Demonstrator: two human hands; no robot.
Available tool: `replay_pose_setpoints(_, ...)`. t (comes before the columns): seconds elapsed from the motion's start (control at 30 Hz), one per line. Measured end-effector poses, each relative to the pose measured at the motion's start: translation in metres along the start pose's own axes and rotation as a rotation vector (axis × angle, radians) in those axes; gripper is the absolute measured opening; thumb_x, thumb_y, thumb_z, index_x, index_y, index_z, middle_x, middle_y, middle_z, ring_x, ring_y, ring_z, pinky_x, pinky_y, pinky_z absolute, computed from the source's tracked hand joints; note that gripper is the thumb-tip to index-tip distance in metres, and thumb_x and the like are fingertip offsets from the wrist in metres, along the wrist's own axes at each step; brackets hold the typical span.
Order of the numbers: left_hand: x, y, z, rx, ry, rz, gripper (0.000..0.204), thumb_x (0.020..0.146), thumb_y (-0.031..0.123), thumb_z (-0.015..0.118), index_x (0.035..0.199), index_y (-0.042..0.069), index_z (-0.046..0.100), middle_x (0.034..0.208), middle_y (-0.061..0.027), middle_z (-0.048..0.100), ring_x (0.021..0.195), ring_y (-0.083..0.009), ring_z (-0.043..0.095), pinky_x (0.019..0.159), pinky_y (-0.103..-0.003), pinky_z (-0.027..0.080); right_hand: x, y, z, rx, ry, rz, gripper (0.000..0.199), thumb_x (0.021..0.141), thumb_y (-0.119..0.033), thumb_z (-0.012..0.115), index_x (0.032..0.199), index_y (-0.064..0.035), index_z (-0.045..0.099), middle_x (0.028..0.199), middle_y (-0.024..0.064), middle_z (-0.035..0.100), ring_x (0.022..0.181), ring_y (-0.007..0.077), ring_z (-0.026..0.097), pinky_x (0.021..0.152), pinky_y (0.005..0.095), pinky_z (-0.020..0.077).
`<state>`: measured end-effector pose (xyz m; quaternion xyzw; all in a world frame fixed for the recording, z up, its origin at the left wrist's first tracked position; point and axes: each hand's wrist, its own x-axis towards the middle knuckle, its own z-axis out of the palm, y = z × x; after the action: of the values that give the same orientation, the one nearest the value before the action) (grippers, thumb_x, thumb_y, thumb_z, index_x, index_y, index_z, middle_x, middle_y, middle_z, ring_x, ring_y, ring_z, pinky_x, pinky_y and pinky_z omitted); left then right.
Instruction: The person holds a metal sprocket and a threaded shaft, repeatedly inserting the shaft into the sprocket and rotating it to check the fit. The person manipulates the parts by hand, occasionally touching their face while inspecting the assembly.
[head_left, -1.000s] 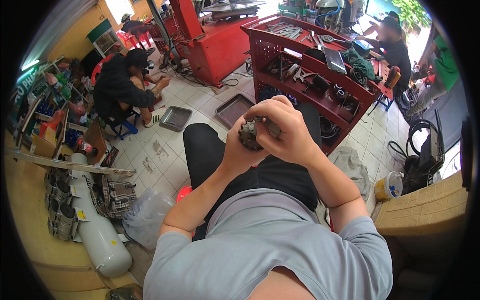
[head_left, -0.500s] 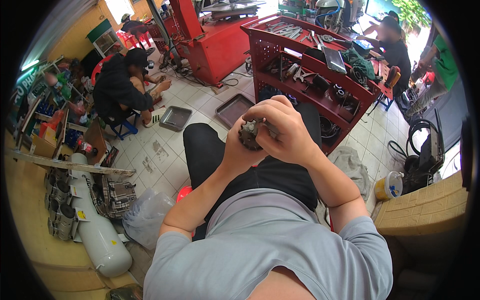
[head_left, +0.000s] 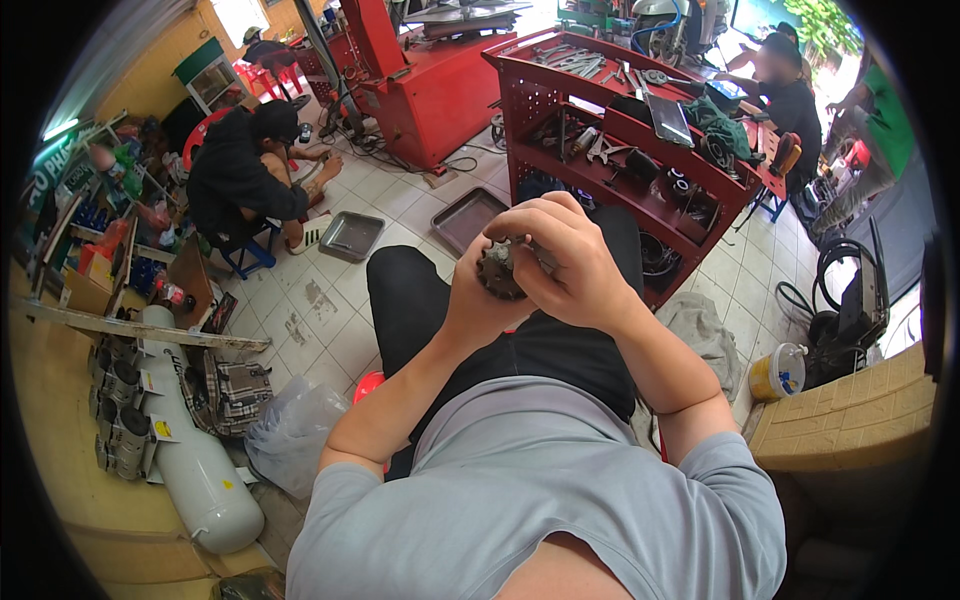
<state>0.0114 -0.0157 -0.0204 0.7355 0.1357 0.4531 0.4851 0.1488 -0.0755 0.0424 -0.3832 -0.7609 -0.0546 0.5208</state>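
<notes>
I sit with my knees in black trousers and hold a small dark toothed metal part (head_left: pixel 497 270), like a sprocket, above my lap. My left hand (head_left: pixel 478 295) cups it from the left and below. My right hand (head_left: pixel 568 262) wraps over it from the right, fingers curled across its top, so most of the part is hidden. Both hands press together around it.
A red tool cart (head_left: pixel 640 150) with wrenches and parts stands just beyond my knees. Metal trays (head_left: pixel 352 235) lie on the tiled floor. A person in black (head_left: pixel 240 175) squats at the left. A white gas cylinder (head_left: pixel 195 465) lies at lower left, a yellow pot (head_left: pixel 778 372) at right.
</notes>
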Motion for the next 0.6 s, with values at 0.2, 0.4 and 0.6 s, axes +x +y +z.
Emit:
replay_pose_setpoints(0.2,0.0002,-0.004,-0.0014,0.002,-0.004,0.006,0.058,0.066,0.01,0.081,0.115,0.001,0.051,0.1,-0.0066,0.061,0.09,-0.0114,0.06,0.079,-0.027,0.05,0.0024,-0.0015,0.0006,-0.041,0.007,-0.013,0.028,0.072,-0.004,0.064,0.099,-0.0078,0.063,0.086,0.0049,0.06,0.078,0.0224,0.057,0.078,0.0341,0.0405)
replay_pose_setpoints(0.4,0.0037,0.003,-0.0027,-0.047,-0.009,-0.033,0.056,0.067,0.008,0.08,0.115,0.001,0.05,0.1,-0.0059,0.061,0.089,-0.01,0.06,0.08,-0.026,0.05,0.0011,-0.0052,-0.0009,0.009,0.041,0.132,0.033,0.074,-0.006,0.069,0.106,-0.0065,0.06,0.088,0.006,0.06,0.08,0.0222,0.058,0.078,0.0335,0.0424)
replay_pose_setpoints(0.6,0.0039,-0.0007,-0.0032,-0.019,0.002,-0.004,0.055,0.068,0.008,0.08,0.114,0.001,0.051,0.1,-0.006,0.061,0.09,-0.0094,0.06,0.081,-0.025,0.05,0.001,-0.005,0.0,0.185,0.095,0.172,0.032,0.074,-0.002,0.071,0.103,-0.0033,0.06,0.09,0.0078,0.061,0.081,0.023,0.059,0.074,0.0334,0.0473)
